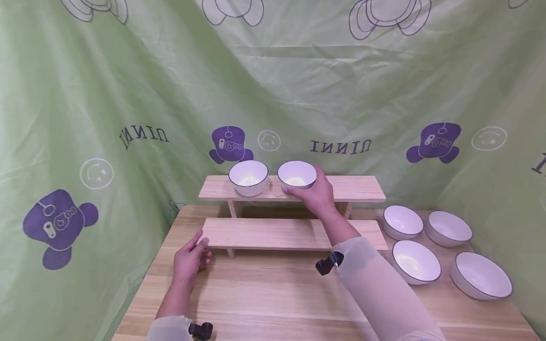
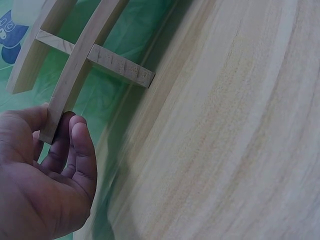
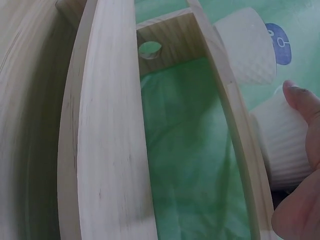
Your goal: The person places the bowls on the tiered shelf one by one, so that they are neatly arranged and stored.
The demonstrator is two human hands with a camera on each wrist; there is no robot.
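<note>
my right hand [image 1: 319, 194]: fingers grasp bowl [image 1: 296, 174] at upper shelf [image 1: 358, 187], lying 10 o'clock from palm | second bowl [image 1: 248, 176]: 9 o'clock of it, apart | my left hand [image 1: 189, 258]: fingers pinch lower shelf [image 1: 268, 233], 9-o'clock end

Held bowl [image 1: 297, 174]: white, dark-rimmed, ribbed outside; gripped upright by the right hand [image 1: 316, 193] at the upper board [image 1: 354, 188], near frame centre.
Neighbouring bowl [image 1: 249, 176]: white, dark-rimmed, set upright on that board, left of centre, apart.
Wooden rack [image 1: 294, 234]: pale, two-tiered, placed mid-frame; its lower board [image 1: 256, 233] is pinched at the left end by the left hand [image 1: 189, 258].
Four bowls [image 1: 415, 261]: white, dark-rimmed, grouped lower right.
</note>
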